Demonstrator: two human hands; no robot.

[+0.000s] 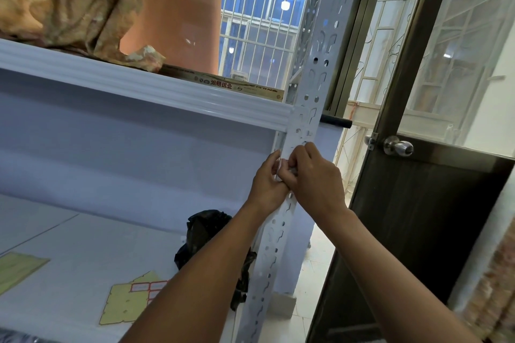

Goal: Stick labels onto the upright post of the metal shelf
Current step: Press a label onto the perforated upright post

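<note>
Here, the left hand [267,177] is pinching a small white label [278,166] with bent fingers, right at the left edge of the post [312,83]. The right hand [316,175] is curling its fingers onto the same label from the other side, so both hands look to be clamping on it together. The fingers are hiding most of the label, so I cannot tell how much of it is touching the metal.

The hands are working on the post just under the front beam [139,89] of the upper shelf, at its right corner. Lower down, the label sheet [125,303] is lying on the lower shelf board [83,231] near its front edge, with a few red-framed labels showing on it. A black bag [206,228] is sitting near the board's right edge, beside the post. A door [418,217] is standing to the right of the shelf.

I think a few things could go wrong. The post is full of holes and slots, so the label may be landing over one and sagging or tearing. The sticky side may be clinging to a finger or folding onto itself. If one hand is pulling harder, the label may be going on crooked.
</note>
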